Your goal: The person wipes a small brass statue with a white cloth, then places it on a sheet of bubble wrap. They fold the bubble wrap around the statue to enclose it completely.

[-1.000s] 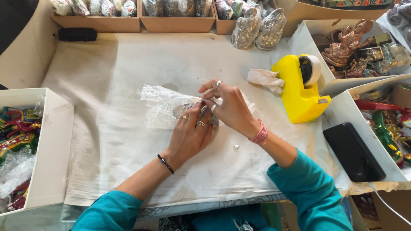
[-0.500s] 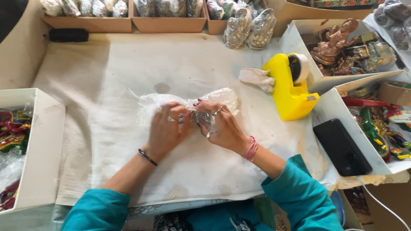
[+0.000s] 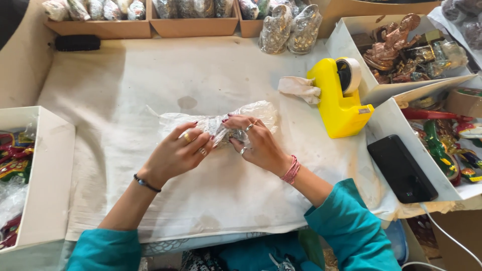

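Gripping a clear plastic-wrapped bundle (image 3: pixel 216 123) near the middle of the table (image 3: pixel 125 75), the left hand (image 3: pixel 175 155) curls its fingers over the wrap's near side while the right hand (image 3: pixel 253 143) pinches it just beside. Toward the right edge stand a yellow tape dispenser (image 3: pixel 339 100) and a black phone (image 3: pixel 401 168); wrapped bundles (image 3: pixel 290 29) sit at the far edge.

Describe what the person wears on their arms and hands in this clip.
Both arms have teal sleeves pushed up toward the elbows. The left hand has a thin dark bracelet at the wrist and gold-coloured rings on two fingers. The right hand has a pink corded wristband and silver-coloured rings. The fingernails on both hands are painted dark red.
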